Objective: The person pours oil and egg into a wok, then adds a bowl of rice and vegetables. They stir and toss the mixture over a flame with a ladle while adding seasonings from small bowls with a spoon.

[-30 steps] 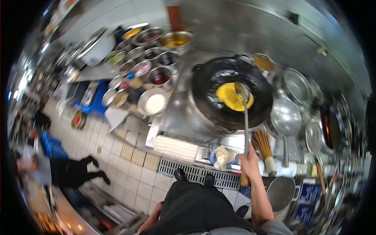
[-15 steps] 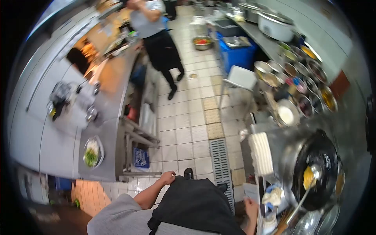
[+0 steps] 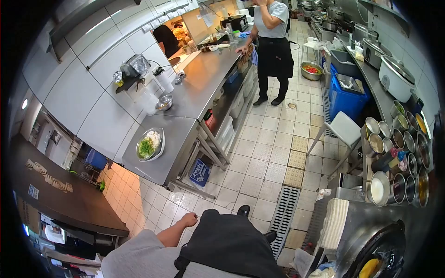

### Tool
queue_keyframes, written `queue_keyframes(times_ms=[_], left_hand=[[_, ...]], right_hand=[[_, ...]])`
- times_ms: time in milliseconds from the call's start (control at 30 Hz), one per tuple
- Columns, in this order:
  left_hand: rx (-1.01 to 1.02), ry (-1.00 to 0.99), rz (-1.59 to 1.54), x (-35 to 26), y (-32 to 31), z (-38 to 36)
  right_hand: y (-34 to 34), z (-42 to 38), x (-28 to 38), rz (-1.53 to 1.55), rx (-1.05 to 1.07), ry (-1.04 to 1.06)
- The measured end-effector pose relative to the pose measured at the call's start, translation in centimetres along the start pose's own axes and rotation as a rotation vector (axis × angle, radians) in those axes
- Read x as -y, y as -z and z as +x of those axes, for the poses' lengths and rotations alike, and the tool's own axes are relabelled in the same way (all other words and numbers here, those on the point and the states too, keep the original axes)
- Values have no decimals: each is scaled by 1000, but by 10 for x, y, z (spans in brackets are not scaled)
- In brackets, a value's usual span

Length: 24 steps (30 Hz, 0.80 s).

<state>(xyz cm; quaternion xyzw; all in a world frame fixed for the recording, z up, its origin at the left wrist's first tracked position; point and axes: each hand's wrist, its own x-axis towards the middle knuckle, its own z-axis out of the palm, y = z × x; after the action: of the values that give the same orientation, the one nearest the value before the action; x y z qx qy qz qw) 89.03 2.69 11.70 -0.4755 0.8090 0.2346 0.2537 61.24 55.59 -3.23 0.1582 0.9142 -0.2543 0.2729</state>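
My left hand (image 3: 189, 219) hangs beside the black apron (image 3: 222, 241), its fingers loosely curled and nothing visible in them. My right hand is out of view. Ahead on the left, a white bowl (image 3: 162, 149) holding chopped greens and a white food stands on the end of the steel counter (image 3: 178, 124). At the lower right sits a dark wok (image 3: 394, 238), partly cut off by the frame edge. Something yellow (image 3: 369, 268) lies in it, in what looks like a ladle. A folded cream cloth (image 3: 334, 224) rests beside the wok.
Another person (image 3: 273, 51) stands in the aisle, one hand on the counter. A white stool (image 3: 343, 129), a blue bin (image 3: 345, 97) and a basin of red and green food (image 3: 312, 70) line the right side. Several metal seasoning pots (image 3: 380, 187) stand by the stove. A drain grate (image 3: 283, 220) crosses the floor.
My view has swung left and up, so the wok and stove sit lower right. My right hand has left the view. My left hand still hangs by the apron.
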Motion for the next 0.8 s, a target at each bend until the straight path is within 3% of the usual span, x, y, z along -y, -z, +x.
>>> queue_keyframes(times_ms=[167,267,400,533,700,800], left_hand=[[-30,36,-60,4,-6,-3],[-221,58,-165,8,9,7],[-392,121,-542,30,28,47],[-417,193,-878,12,86,61],[-780,134,-1465,32,147,95],[-835,176,-1774,46,201,96]], right_hand=[[6,1,0,-6,-24,-12],[14,-5,7,-26,-33,-10],[14,-19,10,-44,-54,-24],[3,-38,30,-47,-91,-38],[0,-35,58,-110,-125,16],[-5,-32,66,-152,-146,37]])
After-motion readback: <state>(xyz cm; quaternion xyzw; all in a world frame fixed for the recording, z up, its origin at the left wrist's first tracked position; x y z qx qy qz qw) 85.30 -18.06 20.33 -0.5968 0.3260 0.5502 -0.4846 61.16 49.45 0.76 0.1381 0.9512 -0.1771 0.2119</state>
